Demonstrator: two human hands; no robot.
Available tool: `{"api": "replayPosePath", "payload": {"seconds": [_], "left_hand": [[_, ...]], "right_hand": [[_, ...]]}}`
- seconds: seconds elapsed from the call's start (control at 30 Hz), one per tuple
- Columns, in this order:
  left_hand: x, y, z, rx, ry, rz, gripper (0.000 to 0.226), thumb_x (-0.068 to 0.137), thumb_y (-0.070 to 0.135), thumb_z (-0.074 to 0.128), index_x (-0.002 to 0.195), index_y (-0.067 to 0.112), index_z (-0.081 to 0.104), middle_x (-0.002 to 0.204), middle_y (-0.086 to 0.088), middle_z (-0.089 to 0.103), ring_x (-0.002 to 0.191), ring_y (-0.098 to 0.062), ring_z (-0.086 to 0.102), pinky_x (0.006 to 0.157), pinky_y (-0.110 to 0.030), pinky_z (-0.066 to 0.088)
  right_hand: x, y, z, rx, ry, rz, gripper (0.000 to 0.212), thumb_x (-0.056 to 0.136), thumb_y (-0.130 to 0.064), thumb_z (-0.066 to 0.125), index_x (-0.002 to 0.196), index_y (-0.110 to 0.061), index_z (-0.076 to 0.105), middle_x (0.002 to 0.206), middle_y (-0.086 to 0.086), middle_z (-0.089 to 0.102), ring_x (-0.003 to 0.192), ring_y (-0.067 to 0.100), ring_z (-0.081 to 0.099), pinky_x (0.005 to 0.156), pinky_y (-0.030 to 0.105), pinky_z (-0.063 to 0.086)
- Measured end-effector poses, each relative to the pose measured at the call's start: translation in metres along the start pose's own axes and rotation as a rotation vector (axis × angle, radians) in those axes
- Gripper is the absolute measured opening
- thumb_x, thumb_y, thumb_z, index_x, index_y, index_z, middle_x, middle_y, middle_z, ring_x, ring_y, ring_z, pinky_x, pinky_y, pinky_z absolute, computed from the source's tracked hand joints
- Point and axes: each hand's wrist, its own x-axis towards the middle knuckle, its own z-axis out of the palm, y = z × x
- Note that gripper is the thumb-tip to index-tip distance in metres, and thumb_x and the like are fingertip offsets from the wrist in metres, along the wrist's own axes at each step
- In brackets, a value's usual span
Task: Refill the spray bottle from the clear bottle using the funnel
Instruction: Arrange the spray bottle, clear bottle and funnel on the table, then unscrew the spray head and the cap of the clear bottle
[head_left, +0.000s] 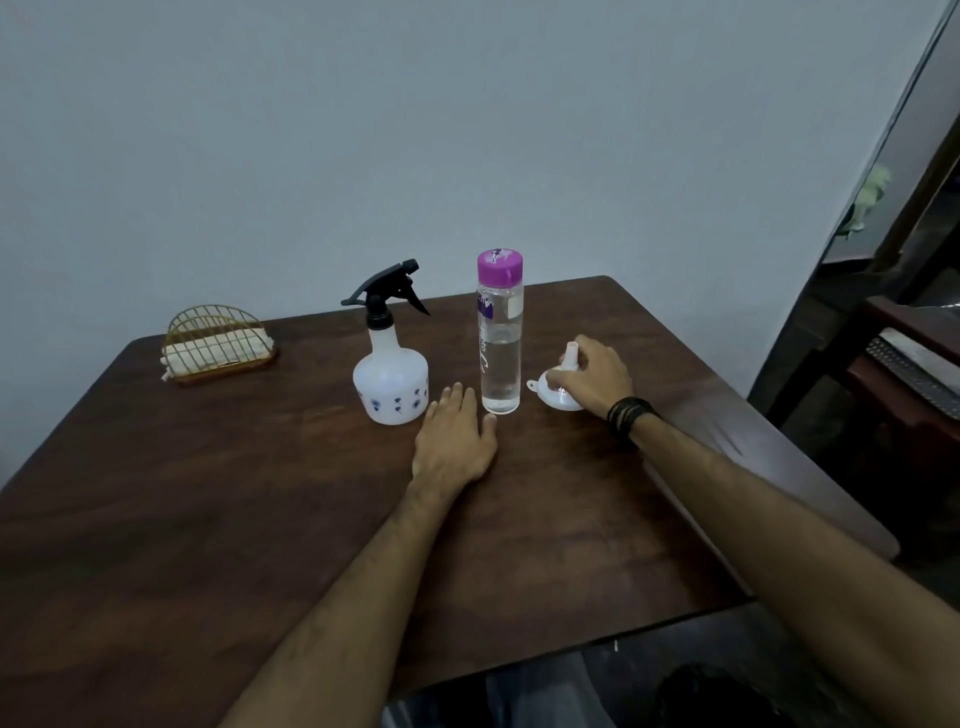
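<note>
A white spray bottle (390, 374) with a black trigger head stands on the dark wooden table (260, 519). Right of it stands the clear bottle (500, 343), its purple cap on and liquid filling roughly its lower half. A white funnel (558, 389) lies upside down further right, spout pointing up. My right hand (597, 379) is closed around the funnel's spout. My left hand (454, 441) rests flat on the table between the two bottles, fingers together, holding nothing.
A gold wire holder (218, 343) with folded cloth stands at the table's back left. A wall rises just behind the table. Dark furniture (904, 364) sits beyond the table's right edge.
</note>
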Motion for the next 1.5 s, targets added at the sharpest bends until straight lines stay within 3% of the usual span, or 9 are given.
{"api": "replayPosePath", "payload": {"seconds": [0.13,0.3,0.47,0.67,0.9,1.0,1.1,1.3,1.5], "left_hand": [[-0.02,-0.006,-0.014,-0.293,0.202,-0.062,0.041,0.095,0.035,0.061,0.131,0.015,0.061,0.134,-0.001,0.06,0.121,-0.016,0.057,0.099,-0.038,0.05],[-0.041,-0.029,-0.038,-0.422,0.627,-0.202,0.018,0.084,0.037,0.073,0.086,0.02,0.066,0.085,0.007,0.064,0.082,-0.013,0.062,0.073,-0.038,0.056],[-0.025,-0.054,-0.065,-0.419,0.769,-0.329,0.057,0.068,0.048,0.084,0.106,0.016,0.055,0.103,-0.001,0.058,0.098,-0.022,0.056,0.079,-0.04,0.051],[0.017,-0.05,-0.093,-0.504,0.563,-0.351,0.096,0.062,0.072,0.079,0.132,0.013,0.051,0.13,-0.004,0.061,0.121,-0.024,0.058,0.101,-0.042,0.047],[0.027,-0.052,-0.097,-0.653,0.382,-0.184,0.028,0.089,0.032,0.074,0.107,0.014,0.063,0.099,0.002,0.069,0.097,-0.017,0.066,0.089,-0.041,0.054],[0.011,-0.058,-0.104,-0.818,0.231,-0.065,0.034,0.087,0.015,0.077,0.116,0.011,0.059,0.098,0.007,0.07,0.089,-0.004,0.068,0.085,-0.033,0.055],[-0.005,-0.063,-0.108,-0.981,0.132,0.033,0.047,0.084,-0.003,0.075,0.125,-0.001,0.052,0.107,-0.006,0.074,0.097,-0.014,0.073,0.088,-0.034,0.057],[-0.012,-0.066,-0.114,-1.149,0.008,0.114,0.029,0.1,0.008,0.056,0.126,-0.002,0.063,0.118,-0.018,0.071,0.104,-0.024,0.069,0.088,-0.032,0.057],[-0.015,-0.052,-0.1,-1.258,0.187,0.054,0.026,0.086,0.02,0.073,0.109,0.006,0.072,0.102,-0.014,0.074,0.094,-0.025,0.07,0.084,-0.037,0.057]], "right_hand": [[-0.033,0.003,-0.001,0.003,0.034,-0.035,0.038,0.059,-0.05,0.063,0.08,-0.019,0.059,0.087,-0.005,0.062,0.086,0.02,0.057,0.067,0.035,0.048],[-0.053,0.004,-0.002,0.021,0.042,-0.083,0.038,0.061,-0.048,0.061,0.087,-0.021,0.067,0.097,-0.003,0.058,0.097,0.023,0.055,0.078,0.034,0.046],[-0.07,-0.019,0.002,0.025,0.41,-0.187,0.039,0.073,-0.037,0.075,0.104,-0.018,0.06,0.11,-0.003,0.059,0.104,0.02,0.052,0.09,0.034,0.041],[-0.1,-0.088,0.018,0.192,0.374,-0.498,0.034,0.078,-0.029,0.073,0.106,-0.015,0.06,0.109,-0.002,0.056,0.101,0.015,0.052,0.086,0.026,0.044],[-0.099,-0.124,0.062,0.26,0.041,-0.422,0.053,0.081,-0.03,0.076,0.126,-0.022,0.049,0.125,-0.009,0.049,0.111,0.008,0.05,0.09,0.026,0.048],[-0.09,-0.125,0.079,0.315,-0.036,-0.286,0.069,0.082,-0.04,0.077,0.138,-0.019,0.043,0.138,-0.004,0.047,0.125,0.011,0.046,0.102,0.031,0.046],[-0.089,-0.125,0.094,0.464,-0.164,-0.238,0.08,0.08,-0.042,0.079,0.145,-0.023,0.036,0.141,-0.006,0.05,0.129,0.011,0.048,0.105,0.031,0.044],[-0.09,-0.118,0.109,0.553,-0.232,-0.28,0.065,0.086,-0.035,0.076,0.143,-0.027,0.047,0.131,-0.005,0.055,0.119,0.009,0.055,0.102,0.027,0.047],[-0.089,-0.113,0.112,0.568,-0.168,-0.246,0.072,0.069,-0.063,0.073,0.128,-0.025,0.056,0.12,-0.007,0.058,0.111,0.007,0.059,0.095,0.028,0.052]]}}
